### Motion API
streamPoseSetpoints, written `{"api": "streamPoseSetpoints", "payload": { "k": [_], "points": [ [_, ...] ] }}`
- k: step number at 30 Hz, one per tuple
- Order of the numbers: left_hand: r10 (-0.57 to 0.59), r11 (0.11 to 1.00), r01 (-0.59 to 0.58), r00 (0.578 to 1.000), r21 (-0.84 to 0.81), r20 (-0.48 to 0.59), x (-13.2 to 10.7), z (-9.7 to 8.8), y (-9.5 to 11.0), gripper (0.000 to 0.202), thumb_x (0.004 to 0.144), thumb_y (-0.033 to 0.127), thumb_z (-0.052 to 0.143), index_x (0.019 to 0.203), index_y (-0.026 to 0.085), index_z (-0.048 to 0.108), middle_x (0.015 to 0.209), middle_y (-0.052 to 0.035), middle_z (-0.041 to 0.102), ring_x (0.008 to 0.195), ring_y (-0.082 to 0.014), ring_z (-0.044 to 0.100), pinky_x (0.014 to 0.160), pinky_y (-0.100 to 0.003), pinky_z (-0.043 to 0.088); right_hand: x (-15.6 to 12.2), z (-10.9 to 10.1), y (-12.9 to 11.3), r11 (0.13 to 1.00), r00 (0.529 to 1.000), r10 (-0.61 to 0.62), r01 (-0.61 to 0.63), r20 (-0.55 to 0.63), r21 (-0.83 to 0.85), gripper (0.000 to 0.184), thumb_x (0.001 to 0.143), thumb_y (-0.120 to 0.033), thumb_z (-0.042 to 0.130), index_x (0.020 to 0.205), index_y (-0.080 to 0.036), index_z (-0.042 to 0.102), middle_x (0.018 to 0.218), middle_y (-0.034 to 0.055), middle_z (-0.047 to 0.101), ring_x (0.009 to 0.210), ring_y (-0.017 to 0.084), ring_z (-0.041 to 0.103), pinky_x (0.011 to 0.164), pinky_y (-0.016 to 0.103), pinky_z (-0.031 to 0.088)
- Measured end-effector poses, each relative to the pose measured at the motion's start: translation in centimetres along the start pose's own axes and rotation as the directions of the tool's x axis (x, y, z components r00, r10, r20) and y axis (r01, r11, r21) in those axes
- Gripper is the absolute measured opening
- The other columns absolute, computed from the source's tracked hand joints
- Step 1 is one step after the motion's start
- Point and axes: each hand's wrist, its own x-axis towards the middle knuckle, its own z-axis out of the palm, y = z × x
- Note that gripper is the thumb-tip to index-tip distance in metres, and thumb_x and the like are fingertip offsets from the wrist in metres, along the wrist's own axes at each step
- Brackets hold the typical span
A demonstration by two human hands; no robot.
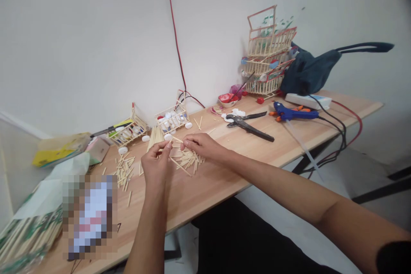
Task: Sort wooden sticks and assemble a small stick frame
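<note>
My left hand (156,163) pinches a short wooden stick (168,144) between thumb and fingertips, just above the wooden table (224,171). Beside it, my right hand (201,144) lies palm down over a loose pile of cut sticks (188,160), fingers curled onto a stick there. The two hands almost touch. Behind them stand two small stick-built frames holding white bottle caps, one frame (171,120) at the centre and another frame (128,132) to its left.
Black cutters (248,125) and a blue glue gun (293,113) lie to the right. A tall stack of stick baskets (268,58), a dark bag (308,70) and a white power strip (308,100) stand at the back right. Packs of sticks (28,231) lie at the left.
</note>
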Motion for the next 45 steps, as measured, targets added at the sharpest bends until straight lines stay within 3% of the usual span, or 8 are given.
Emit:
{"api": "streamPoseSetpoints", "payload": {
  "k": [29,45],
  "points": [
    [0.032,0.999,-0.032,0.999,0.024,0.009,-0.06,-0.07,0.01,0.023,0.073,0.037,0.071,0.083,0.018,0.076,0.077,-0.0016,0.072,0.067,-0.0144,0.058,0.065,-0.025,0.043,-0.02,0.06,-0.13,1.0,1.0,0.001,-0.001,-0.004,-0.028,0.027,0.093,-0.017,0.044,0.087,-0.012,0.07,0.075,0.0005,0.063,0.069,0.01,0.053,0.068,0.02,0.035],
    [0.032,0.999,-0.033,0.999,0.043,0.019,-0.19,-0.03,0.49,0.021,0.073,0.035,0.07,0.083,0.018,0.076,0.076,-0.0017,0.073,0.072,-0.0174,0.063,0.068,-0.027,0.045,0.08,0.28,0.4,0.991,0.996,-0.076,0.07,-0.045,-0.115,0.025,0.093,-0.018,0.047,0.086,-0.012,0.07,0.08,0.0027,0.067,0.075,0.011,0.057,0.07,0.02,0.036]
  ]
}}
